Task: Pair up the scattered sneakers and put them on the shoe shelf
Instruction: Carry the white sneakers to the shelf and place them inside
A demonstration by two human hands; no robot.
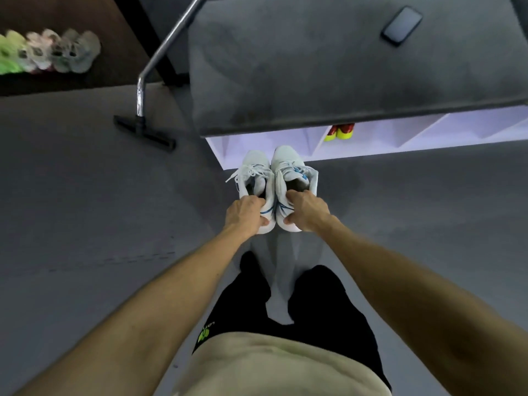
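Observation:
I hold a pair of white sneakers with blue trim side by side, toes pointing at the shelf. My left hand grips the heel of the left white sneaker. My right hand grips the heel of the right white sneaker. Both shoes hang just in front of the leftmost compartment of the white shoe shelf, which sits under a grey padded bench top. One compartment to the right holds a red and yellow pair of sneakers.
A row of several pale green, pink and grey sneakers lies on dark flooring at the far left. A metal rack leg with a black foot stands left of the shelf. A dark phone lies on the bench top.

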